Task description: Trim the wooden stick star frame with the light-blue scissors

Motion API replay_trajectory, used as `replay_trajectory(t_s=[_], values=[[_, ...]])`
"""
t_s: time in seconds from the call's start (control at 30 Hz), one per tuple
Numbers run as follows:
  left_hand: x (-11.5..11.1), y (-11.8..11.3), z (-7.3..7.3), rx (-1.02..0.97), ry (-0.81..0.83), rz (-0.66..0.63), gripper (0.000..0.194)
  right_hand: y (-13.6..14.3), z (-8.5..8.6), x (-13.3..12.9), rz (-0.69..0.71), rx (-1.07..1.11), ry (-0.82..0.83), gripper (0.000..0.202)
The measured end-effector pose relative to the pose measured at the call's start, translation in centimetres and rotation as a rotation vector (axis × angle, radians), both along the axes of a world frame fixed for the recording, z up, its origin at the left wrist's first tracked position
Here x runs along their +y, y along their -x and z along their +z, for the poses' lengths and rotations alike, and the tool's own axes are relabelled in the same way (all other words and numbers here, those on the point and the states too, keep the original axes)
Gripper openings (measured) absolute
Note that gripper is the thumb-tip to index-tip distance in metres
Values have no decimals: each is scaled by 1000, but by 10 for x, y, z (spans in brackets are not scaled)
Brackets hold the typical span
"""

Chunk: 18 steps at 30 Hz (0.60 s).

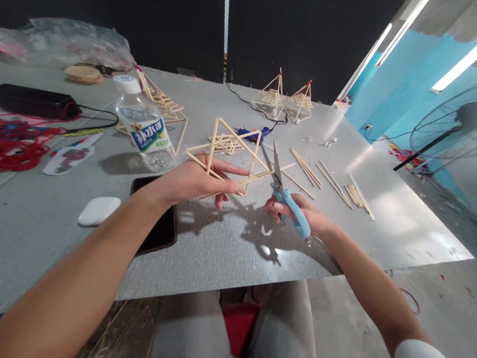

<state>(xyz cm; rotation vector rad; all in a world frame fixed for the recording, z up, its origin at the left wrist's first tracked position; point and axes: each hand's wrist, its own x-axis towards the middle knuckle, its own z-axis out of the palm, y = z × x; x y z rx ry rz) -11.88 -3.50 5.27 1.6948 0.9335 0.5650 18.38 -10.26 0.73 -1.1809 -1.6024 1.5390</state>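
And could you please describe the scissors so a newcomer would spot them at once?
At the grey table, find the right hand. It holds the scissors, blades pointing forward. Their light-blue handles set them apart from the pale sticks nearby.

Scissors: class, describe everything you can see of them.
The scissors have pale blue, plastic-looking handles and grey, metallic blades, parted in a narrow V. Held in the right hand above the table, they point forward. A stick of the wooden frame lies at the blades; whether they touch is unclear.
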Motion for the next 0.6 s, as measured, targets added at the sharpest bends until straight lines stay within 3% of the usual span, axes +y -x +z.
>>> replay_trajectory(t_s=[0.2, 0.43, 0.6], values=[[1, 3, 0, -33, -6, -24, 61, 4, -9, 2, -33, 19, 37, 57], [1, 2, 0, -17, 3, -29, 59, 3, -9, 2, 51, 77, 140, 57], [0, 3, 3, -37, -14, -52, 56, 0, -7, 5, 141, 79, 63, 62]])
